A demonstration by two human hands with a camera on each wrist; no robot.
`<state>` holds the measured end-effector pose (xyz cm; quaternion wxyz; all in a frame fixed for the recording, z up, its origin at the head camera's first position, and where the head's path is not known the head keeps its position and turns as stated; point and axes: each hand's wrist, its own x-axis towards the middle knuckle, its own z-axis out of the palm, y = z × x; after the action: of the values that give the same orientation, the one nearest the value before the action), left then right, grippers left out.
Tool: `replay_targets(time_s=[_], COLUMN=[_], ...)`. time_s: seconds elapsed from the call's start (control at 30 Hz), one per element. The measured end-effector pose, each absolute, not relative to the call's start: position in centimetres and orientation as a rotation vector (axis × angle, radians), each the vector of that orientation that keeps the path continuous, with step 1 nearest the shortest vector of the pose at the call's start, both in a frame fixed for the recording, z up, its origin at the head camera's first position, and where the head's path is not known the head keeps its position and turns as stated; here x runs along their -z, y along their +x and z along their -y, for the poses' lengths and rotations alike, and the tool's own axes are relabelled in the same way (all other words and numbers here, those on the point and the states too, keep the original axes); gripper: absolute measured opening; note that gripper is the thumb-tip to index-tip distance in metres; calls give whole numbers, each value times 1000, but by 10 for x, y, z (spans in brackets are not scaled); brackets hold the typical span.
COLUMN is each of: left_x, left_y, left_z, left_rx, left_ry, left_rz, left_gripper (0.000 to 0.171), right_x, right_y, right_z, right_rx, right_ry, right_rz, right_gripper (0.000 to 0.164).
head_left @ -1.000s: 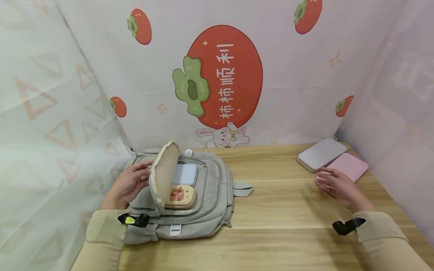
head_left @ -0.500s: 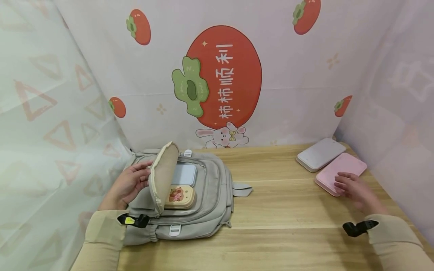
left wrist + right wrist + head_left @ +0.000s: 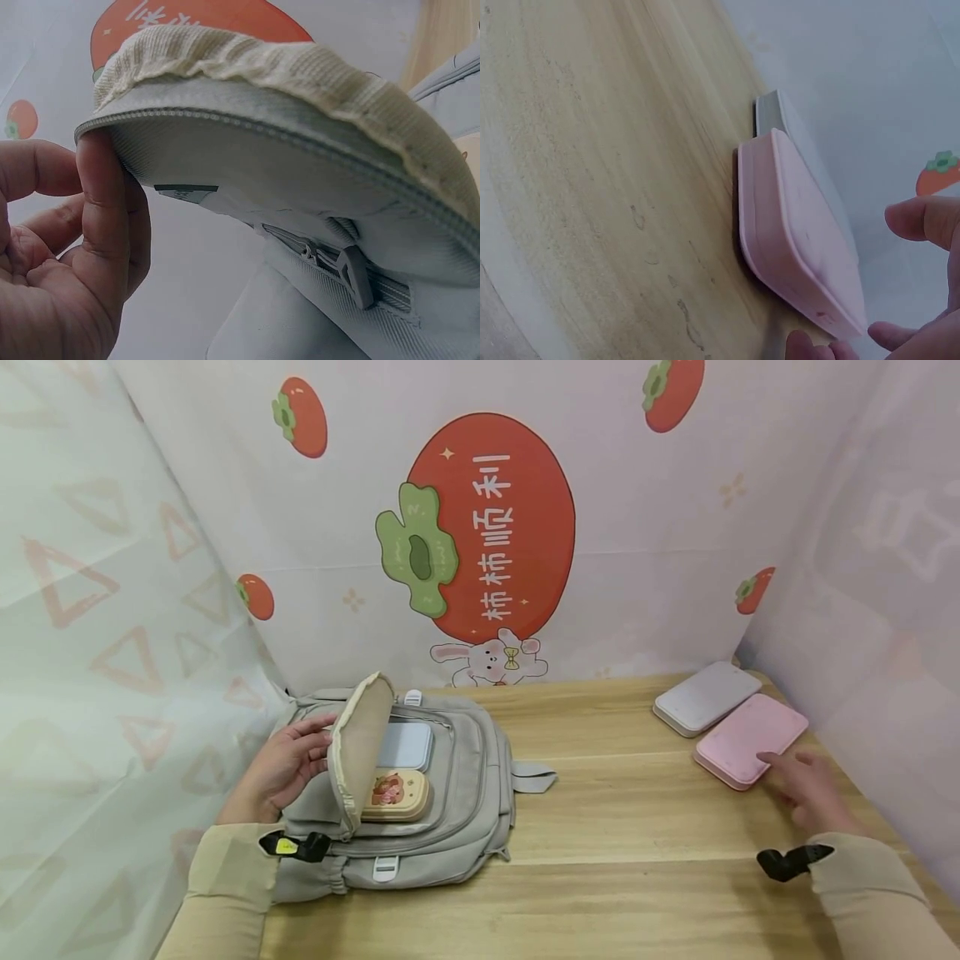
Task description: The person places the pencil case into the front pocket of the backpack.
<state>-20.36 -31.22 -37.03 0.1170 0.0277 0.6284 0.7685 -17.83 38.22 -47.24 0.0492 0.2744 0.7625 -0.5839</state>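
Observation:
A grey backpack (image 3: 480,793) lies on the table at left, its front pocket flap (image 3: 358,747) raised. My left hand (image 3: 292,768) props that flap from the outer side; in the left wrist view, a fingertip touches just under the zipper edge. Inside the pocket show a pale blue flat case (image 3: 406,746) and a cream case (image 3: 396,795) with a printed picture, both partly hidden by the flap. At right, a pink case (image 3: 750,742) lies flat beside a white case (image 3: 707,697). My right hand (image 3: 813,789) is over the pink case's near right corner, fingers apart and holding nothing.
The wooden table (image 3: 600,835) spans the space between backpack and cases. A strap loop (image 3: 534,777) sticks out from the backpack's right end. Printed cloth (image 3: 630,610) stands behind the table and along both sides.
My right hand has drawn back to the right from the pink case's left end, and more of the case shows. My left hand stays at the raised flap.

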Motion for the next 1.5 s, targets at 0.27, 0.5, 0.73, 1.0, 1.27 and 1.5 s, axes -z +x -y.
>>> replay_targets(time_s=[0.27,0.5,0.73,1.0,1.27,1.5], left_x=[373,375,377,378,381,379], left_y=[-204,-202,-201,-201,-200,-202], left_z=[310,310,312,313,313,312], left_rx=[-2249,-2267,-2271,-2260,-2257,-2259], left_ry=[87,72,106,85,84,102], left_rz=[-1848,-1850,-1804,-1835,-1840,-1841], left_gripper=[34,36,39,37,38,38], right_x=[482,492,493,491,497,493], right_y=[-184,-197,-202,-201,-201,-199], right_z=[-374,-359,-334,-325,-324,-325], right_rx=[1816,1892,1631,1439,1399,1392], right_ry=[932,1016,1042,1037,987,1001], right_rz=[-2269,-2270,-2516,-2608,-2649,-2626], right_gripper=[85,126,128,134,130,130])
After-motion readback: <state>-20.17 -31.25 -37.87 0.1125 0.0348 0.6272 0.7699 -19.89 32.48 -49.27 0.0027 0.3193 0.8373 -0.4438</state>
